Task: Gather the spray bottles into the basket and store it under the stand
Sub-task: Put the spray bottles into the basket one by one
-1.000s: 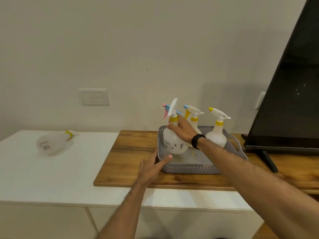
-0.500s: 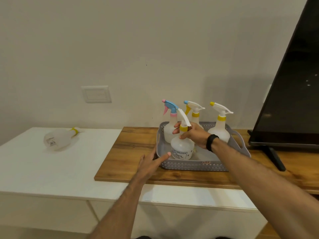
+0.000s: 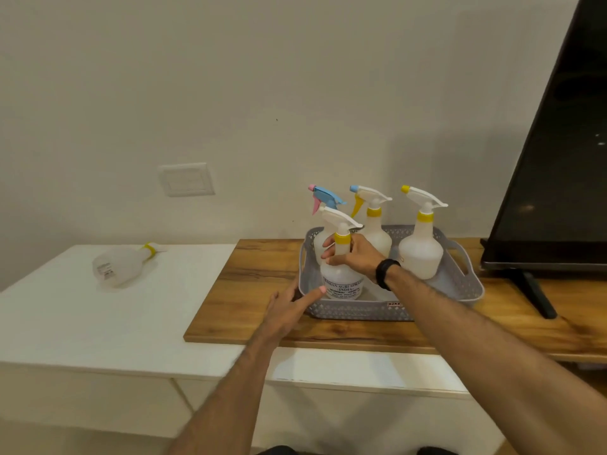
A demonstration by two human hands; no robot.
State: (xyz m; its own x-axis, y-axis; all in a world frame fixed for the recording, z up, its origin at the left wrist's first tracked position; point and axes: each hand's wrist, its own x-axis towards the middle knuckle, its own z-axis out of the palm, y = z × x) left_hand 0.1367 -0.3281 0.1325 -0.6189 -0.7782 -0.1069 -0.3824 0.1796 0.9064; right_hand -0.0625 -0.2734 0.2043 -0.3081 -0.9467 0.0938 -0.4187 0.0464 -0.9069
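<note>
Grey perforated plastic basket [image 3: 460, 284] sits on the wooden board [image 3: 249, 290] beside the black TV [image 3: 558, 159]. Your right hand [image 3: 356, 257] grips the labelled white spray bottle [image 3: 341, 284] inside it, your left hand [image 3: 289, 307] rests loosely open on the rim, and one translucent bottle [image 3: 120, 266] lies on the white counter [image 3: 98, 316].

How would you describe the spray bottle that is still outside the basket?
Start at the wooden board; the white table lies left of it. One spray bottle lies there on its side, alone. Unlike the upright bottles in the grey basket, it seems to lack a trigger head.
</note>
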